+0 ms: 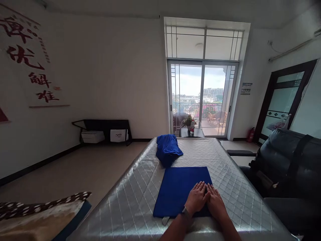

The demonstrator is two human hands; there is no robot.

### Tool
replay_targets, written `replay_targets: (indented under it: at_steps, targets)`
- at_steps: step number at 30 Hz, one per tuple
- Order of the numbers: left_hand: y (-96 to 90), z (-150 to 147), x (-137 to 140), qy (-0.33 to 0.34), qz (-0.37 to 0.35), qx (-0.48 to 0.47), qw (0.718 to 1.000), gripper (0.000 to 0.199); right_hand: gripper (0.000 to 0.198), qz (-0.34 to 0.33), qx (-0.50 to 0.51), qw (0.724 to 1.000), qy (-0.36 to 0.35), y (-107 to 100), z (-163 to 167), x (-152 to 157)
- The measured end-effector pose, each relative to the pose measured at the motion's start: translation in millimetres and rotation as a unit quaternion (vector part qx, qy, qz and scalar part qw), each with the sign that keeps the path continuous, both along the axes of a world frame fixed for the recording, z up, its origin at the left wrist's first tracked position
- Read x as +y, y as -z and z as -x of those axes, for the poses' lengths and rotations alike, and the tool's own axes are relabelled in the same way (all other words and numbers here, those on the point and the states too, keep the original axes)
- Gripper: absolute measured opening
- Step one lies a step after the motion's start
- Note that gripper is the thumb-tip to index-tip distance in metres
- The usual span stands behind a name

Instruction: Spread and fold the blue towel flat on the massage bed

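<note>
The folded blue cloth (175, 187) lay on the desk (125, 204), stretching leftward from the fingers (201, 186) resting together, gripping nothing, along its right side, left hand (196, 199) nearer its middle than right hand (216, 203).

The bare forearms (228, 226) are extended forward, and the left grip (197, 199) and right grip (216, 203) are laid flat, palms down, close side by side, fingers (199, 186) straightened.

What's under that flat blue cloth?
A silvery quilted table cover shows around the flat blue cloth, and a pale tab pokes out at its near edge. Anything else beneath is covered. The left hand and right hand lie at its right side.
</note>
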State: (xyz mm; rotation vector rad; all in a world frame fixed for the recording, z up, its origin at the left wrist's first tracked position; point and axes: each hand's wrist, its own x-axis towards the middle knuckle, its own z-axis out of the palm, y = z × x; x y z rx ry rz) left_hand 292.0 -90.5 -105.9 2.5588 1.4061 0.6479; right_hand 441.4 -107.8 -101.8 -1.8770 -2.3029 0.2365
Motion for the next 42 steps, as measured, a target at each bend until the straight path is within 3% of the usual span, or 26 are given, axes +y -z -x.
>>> replay_targets:
  at_steps: [21,42]
  targets:
    - [7.3,13.3,-2.0,-0.018,0.024,-0.019,0.999,0.071,0.065,-0.015,0.003,1.0,-0.004,4.9,3.1,2.3]
    - [-5.2,49.0,-19.3,-0.06,0.076,0.008,0.995,0.078,0.069,-0.033,-0.017,0.999,0.001,14.6,0.1,9.1]
